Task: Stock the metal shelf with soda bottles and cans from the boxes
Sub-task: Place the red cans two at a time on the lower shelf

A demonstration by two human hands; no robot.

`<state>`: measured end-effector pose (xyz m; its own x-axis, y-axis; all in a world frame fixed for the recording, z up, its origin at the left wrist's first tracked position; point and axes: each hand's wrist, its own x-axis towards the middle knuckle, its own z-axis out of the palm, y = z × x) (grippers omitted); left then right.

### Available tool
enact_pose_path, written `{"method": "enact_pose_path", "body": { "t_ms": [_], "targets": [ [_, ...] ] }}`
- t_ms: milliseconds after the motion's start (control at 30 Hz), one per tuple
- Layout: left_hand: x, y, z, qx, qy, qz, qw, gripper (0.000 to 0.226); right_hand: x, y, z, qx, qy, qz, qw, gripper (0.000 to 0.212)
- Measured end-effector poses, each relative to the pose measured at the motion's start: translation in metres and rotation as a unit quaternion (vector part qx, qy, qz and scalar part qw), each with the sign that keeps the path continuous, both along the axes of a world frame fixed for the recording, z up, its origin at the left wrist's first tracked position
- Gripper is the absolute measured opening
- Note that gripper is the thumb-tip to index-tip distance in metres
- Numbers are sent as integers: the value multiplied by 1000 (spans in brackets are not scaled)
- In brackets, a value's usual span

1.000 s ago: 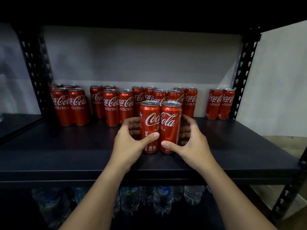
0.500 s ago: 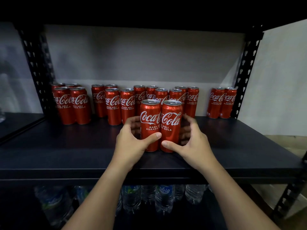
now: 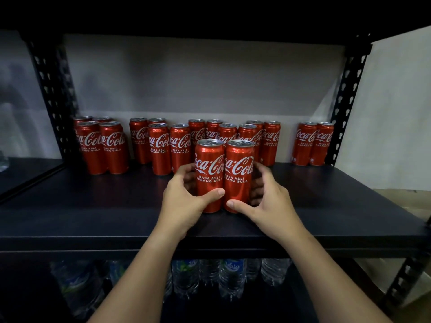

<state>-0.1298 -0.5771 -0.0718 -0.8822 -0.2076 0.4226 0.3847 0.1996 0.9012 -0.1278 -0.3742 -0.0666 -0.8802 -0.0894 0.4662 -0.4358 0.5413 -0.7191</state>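
Head cam looks fwd/down at a black metal shelf (image 3: pixel 93 213). Two red Coca-Cola cans stand upright side by side, touching, near the shelf's front-centre: left can (image 3: pixel 208 176) & right can (image 3: pixel 238 177), both labels facing the camera, reading "RASA ASLI KURANG GULA". Left hand (image 3: pixel 184 206) is wrapped round the left can's outer side, thumb across its lower front, fingers curled behind; closed on it. Right hand (image 3: pixel 268 206) mirrors this on the right can, thumb tip low on its front, fingers round the far side; also gripping. Cans' bases look to be on the shelf surface, though contact can't be told for sure.

Behind, along the back of the same shelf, more red cans stand upright in clusters: a left group (image 3: pixel 102 148) by the left upright post (image 3: pixel 53 94), a bigger middle group (image 3: pixel 182 145) directly behind the held pair, & a pair at far right (image 3: pixel 312 143) by the right post (image 3: pixel 347 94). Grey wall (image 3: pixel 198 78) behind.

Lower tier: clear water bottles (image 3: pixel 231 276) w/ blue-green labels, dim, partly hidden by both forearms.
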Motion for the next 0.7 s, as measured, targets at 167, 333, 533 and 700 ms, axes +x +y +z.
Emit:
{"method": "enact_pose_path", "body": {
  "t_ms": [167, 333, 533, 700],
  "targets": [
    [0, -1, 0, 14, -1, 5, 1000, 84, 1, 1, 2, -2, -27, 33, 999, 103],
    [2, -1, 1, 21, -3, 5, 1000, 84, 1, 0, 1, -8, -40, 49, 998, 105],
    [3, 0, 1, 10, -5, 14, 1000, 82, -5, -9, 0, 36, -17, -14, 999, 102],
    [-2, -1, 4, -19, -11, 70, 997, 77, -16, -32, 4, 62, -36, -36, 997, 94]
  ]
}}
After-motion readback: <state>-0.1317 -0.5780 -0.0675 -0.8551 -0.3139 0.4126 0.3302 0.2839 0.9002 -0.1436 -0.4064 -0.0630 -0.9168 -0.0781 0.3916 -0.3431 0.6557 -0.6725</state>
